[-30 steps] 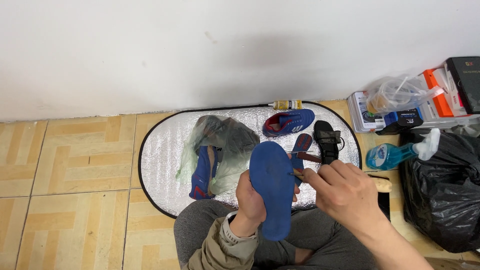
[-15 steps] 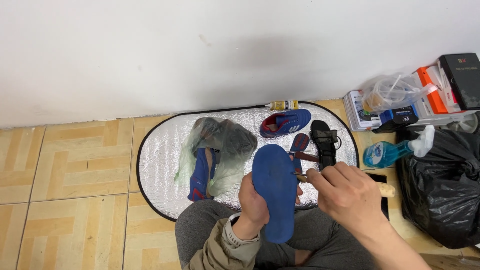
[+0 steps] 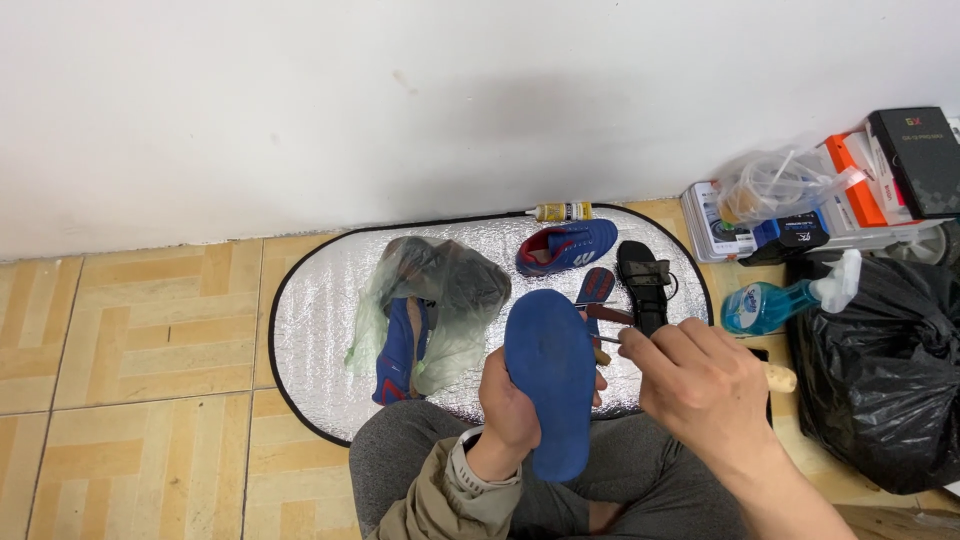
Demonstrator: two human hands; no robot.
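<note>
My left hand [image 3: 508, 402] grips a blue shoe insole [image 3: 552, 380] from its left edge and holds it upright over my lap. Just to its right, my right hand [image 3: 700, 385] is closed on a small thin tool [image 3: 607, 339] with a wooden handle whose tip touches the insole's right edge. Beyond them lies a silver oval mat [image 3: 320, 320] on the tiled floor. On the mat are a blue and red shoe [image 3: 566, 247], a second insole [image 3: 596, 286], a black sandal [image 3: 643, 285] and another blue shoe [image 3: 400, 350] partly inside a clear plastic bag [image 3: 445, 290].
A small glue bottle [image 3: 562, 211] lies at the mat's far edge by the white wall. To the right are a blue spray bottle [image 3: 775, 300], a black rubbish bag [image 3: 885, 370], stacked boxes [image 3: 880, 175] and a clear bag [image 3: 775, 185].
The insole and both hands have stayed nearly in place; my right hand has shifted slightly along the insole's right edge. The view has tilted a little.
</note>
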